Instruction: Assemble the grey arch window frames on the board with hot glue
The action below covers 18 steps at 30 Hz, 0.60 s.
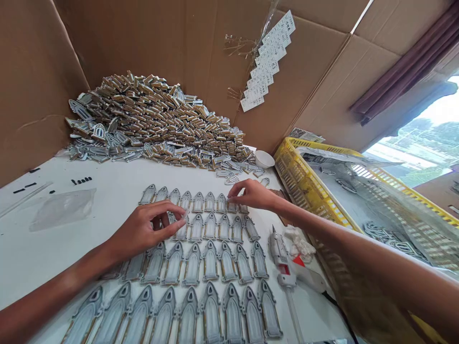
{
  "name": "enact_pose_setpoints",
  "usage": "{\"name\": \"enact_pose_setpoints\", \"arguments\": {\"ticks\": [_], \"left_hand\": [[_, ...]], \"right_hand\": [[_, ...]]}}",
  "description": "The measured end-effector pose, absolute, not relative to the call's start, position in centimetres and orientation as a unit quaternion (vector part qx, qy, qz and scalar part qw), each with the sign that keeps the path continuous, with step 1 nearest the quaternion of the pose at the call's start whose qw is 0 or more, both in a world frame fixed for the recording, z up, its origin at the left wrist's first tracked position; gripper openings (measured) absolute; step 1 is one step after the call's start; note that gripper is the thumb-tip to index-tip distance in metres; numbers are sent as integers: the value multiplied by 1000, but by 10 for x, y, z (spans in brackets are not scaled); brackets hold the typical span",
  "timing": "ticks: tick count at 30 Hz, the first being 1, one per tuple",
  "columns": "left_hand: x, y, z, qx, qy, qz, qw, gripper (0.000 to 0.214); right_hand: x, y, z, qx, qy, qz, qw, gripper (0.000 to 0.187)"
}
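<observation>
My left hand is over the left part of the rows, thumb and forefinger pinched on a small clear piece. My right hand reaches the back row with its fingers closed together at the top of the arches; what they hold, if anything, is hidden. Beneath both hands lie rows of grey, arched window-shaped pieces with brownish edges, points facing away from me. My left hand and forearm cover part of the middle rows. A hot glue gun with a clear glue stick rests right of the rows.
A large heap of similar arched pieces leans against the cardboard wall. A white bowl stands beside it. A yellow plastic crate fills the right side. A clear plastic bag and small black bits lie left.
</observation>
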<state>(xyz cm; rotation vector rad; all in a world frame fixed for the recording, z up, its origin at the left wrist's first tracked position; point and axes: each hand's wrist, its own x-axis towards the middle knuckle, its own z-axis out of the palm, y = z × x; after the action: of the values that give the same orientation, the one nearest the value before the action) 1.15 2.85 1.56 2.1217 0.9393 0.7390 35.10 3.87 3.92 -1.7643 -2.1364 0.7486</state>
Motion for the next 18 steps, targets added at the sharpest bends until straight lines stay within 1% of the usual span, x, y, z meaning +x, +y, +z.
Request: {"name": "enact_pose_setpoints", "arguments": {"ticks": [2,4,6,8,12,15,18], "left_hand": [[14,25,18,788,391,276,387,33],[17,20,22,743,419,262,451,39],[20,15,26,700,429,245,516,43],[22,13,27,677,415,237,560,42],[23,15,20,681,346,221,606,37],[23,17,12,687,307,221,621,33],[23,18,10,682,301,229,626,30]], "right_hand": [[336,29,49,-575,-752,278,161,18],[319,17,58,-517,-782,283,202,22],[306,3,64,-426,-831,238,270,24],[297,-9,66,-359,-863,182,306,28],[293,-22,63,-332,-883,151,294,38],[293,-23,60,-327,-891,146,279,41],[294,-22,59,-324,-894,145,275,43]]}}
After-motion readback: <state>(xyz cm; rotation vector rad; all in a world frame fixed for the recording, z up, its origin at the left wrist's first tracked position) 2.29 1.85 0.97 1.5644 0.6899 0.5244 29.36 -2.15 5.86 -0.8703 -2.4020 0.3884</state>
